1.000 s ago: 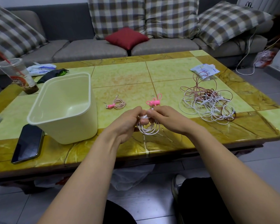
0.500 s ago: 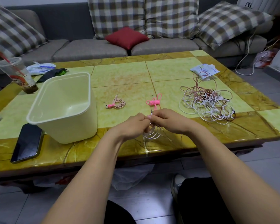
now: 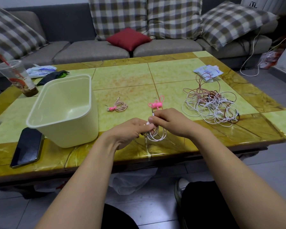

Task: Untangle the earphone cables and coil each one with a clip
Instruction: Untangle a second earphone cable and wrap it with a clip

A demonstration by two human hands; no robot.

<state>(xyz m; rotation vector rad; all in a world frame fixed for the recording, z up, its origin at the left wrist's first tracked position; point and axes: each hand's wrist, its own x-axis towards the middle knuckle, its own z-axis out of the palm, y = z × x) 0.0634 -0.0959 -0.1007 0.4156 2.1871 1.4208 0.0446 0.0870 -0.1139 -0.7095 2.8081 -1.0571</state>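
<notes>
Gripping a white cable coil [image 3: 157, 136] in the curled left hand [image 3: 130, 129], pinching its plug end with the right hand [image 3: 170, 123], just over the tabletop [image 3: 122, 80]. Past the hands, a pink clip [image 3: 156, 104] and a clipped coil [image 3: 119, 106]; on the right, a tangled cable pile [image 3: 211, 104]; on the left, a pale tub [image 3: 61, 113].

— What stands on the yellow-tiled table [image 3: 122, 76]?
— A cream plastic bin [image 3: 69, 133], upright, with a dark phone [image 3: 27, 147] lying flat just beside it. A lidded drink cup [image 3: 17, 76] stands at far left.
— And behind?
— A grey sofa [image 3: 89, 52] with checked cushions [image 3: 173, 17] and one red cushion [image 3: 128, 38].
</notes>
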